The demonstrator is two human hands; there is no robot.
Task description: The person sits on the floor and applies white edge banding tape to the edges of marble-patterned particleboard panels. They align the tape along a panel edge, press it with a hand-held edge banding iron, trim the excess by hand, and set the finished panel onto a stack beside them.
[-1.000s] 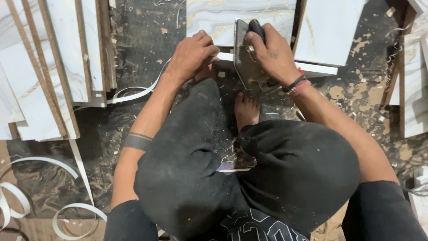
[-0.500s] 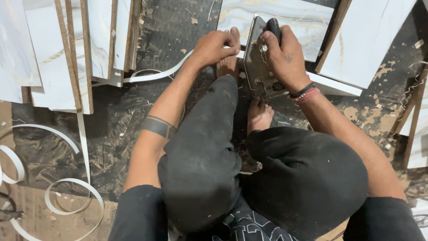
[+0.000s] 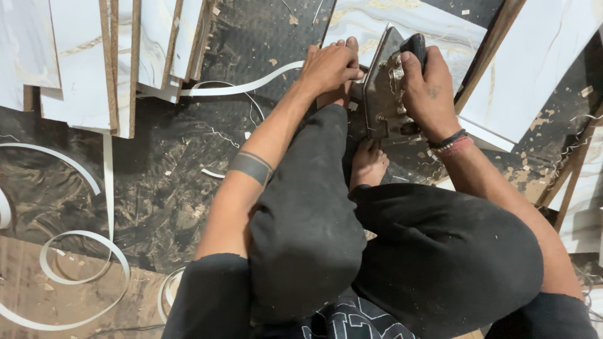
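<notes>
Iron (image 3: 384, 88): grey metal, black handle, standing on edge at the far middle of the scene, its flat sole facing left, its lower end meeting the edge of a white marbled panel (image 3: 402, 25) lying beyond it.

Right hand (image 3: 430, 88): gripping the iron's black handle, fingers wrapping tightly round it from the right; beaded bands sitting on the wrist.

Left hand (image 3: 328, 66): lying palm down just left of the iron, fingers curling over a bare foot there; whether it is pinching anything beneath, I cannot tell.

Second foot (image 3: 367, 164): resting on the floor just near the iron, between the knees.

Legs: knees in black cloth filling the near middle, the person squatting.

White strip (image 3: 251, 85): running left from under the left hand, curving across the dark floor (image 3: 176, 163).

Boards (image 3: 81, 63): white-faced, brown-edged, lying stacked at the far left.

Coils of strip (image 3: 85, 263): looping on the floor at the near left.

More panels (image 3: 534, 69): leaning at the far right, wood chips lying scattered round them.
</notes>
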